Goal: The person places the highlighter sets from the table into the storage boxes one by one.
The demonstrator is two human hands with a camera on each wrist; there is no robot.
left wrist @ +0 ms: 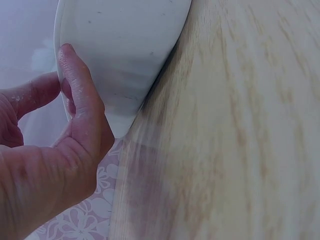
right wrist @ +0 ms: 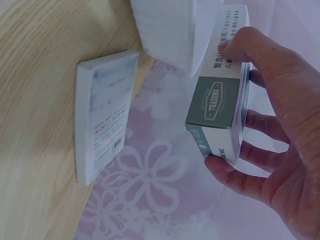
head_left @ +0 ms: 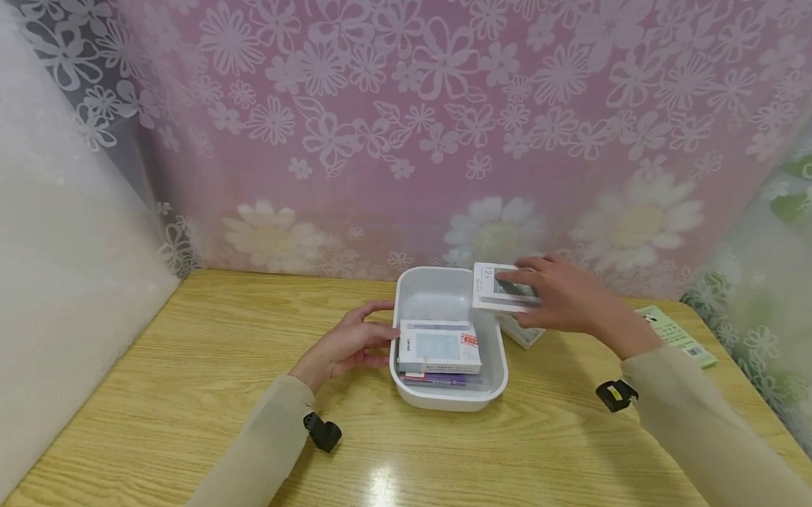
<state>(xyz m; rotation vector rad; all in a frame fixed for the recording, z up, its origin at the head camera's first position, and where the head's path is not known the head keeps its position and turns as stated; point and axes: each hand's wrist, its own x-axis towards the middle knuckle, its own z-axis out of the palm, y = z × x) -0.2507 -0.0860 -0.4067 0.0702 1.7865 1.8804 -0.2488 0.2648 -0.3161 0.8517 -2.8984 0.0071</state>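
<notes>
A white plastic basin [head_left: 401, 393] stands on the table with several items in it. My left hand [head_left: 352, 343] holds its left side, thumb and fingers at the rim; in the left wrist view a bent finger lies against the outer wall [left wrist: 125, 45]. A white box with a pale blue panel [head_left: 439, 346] lies inside, over a purple flat pack [head_left: 442, 379]. Above the basin's right rim, my right hand [head_left: 565, 300] grips a small white-and-grey carton [right wrist: 215, 100] between thumb and fingers.
Right of the basin, partly under the right hand, a flat white box [right wrist: 107, 117] lies on the wooden table [head_left: 240, 397]. A green printed pack [head_left: 675, 334] rests farther right. A pink floral curtain [head_left: 382, 170] hangs along the table's back edge.
</notes>
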